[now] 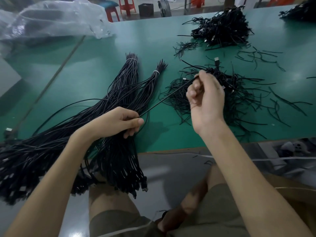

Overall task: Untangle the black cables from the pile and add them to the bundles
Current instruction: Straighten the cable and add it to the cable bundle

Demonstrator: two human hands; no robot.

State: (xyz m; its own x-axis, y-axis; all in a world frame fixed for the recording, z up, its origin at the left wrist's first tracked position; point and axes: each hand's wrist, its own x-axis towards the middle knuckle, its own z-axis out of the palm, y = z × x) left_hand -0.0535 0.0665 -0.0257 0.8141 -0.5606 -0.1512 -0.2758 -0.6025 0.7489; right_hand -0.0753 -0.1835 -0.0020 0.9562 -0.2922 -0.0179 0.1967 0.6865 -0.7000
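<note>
Thumb and curled fingers of the left hand (123, 121) pinch one black cable (167, 97), just above the near part of the bundles (126, 82). The right hand (206, 98), raised with its fingers also curled, pinches the same cable near its far end. The cable runs taut and slanting between the two hands, clear of the green worktop (153, 41).

Just behind the right hand lies the tangled pile (242, 94), on the right toward the near edge. On the left lie two bundles, each bound by a white tie (131, 60) at its far end, with their plug ends hanging over the near edge. A loose mass of cables (25, 161) spreads at their near left.

A second tangled heap (222, 29) sits far right, and a third heap (299, 13) is cut off at the far right corner. Short black strands (256, 57) lie scattered between them. One crumpled clear plastic bag (51, 19) sits far left.
</note>
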